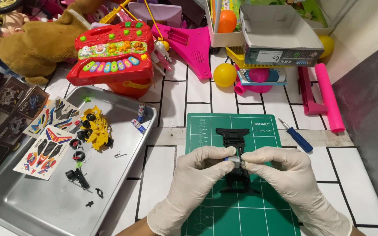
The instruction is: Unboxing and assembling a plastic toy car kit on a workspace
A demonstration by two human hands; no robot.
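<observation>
Below, two white-gloved hands meet over a green cutting mat (259, 209) on the tiled bench (171, 109); the left hand (200, 168) and right hand (281, 168) pinch, fingertips together, a small silvery cylindrical part (235, 161) just above a black toy-car chassis (235, 161) lying lengthwise on the mat; at three o'clock of the chassis lies a blue-handled screwdriver (297, 137); at nine o'clock a metal tray (123, 175) carries sticker sheets (44, 150), a yellow car body (96, 126), black wheels and two small batteries (140, 119); at twelve o'clock toys crowd the bench, among them a red toy keyboard (110, 57).
</observation>
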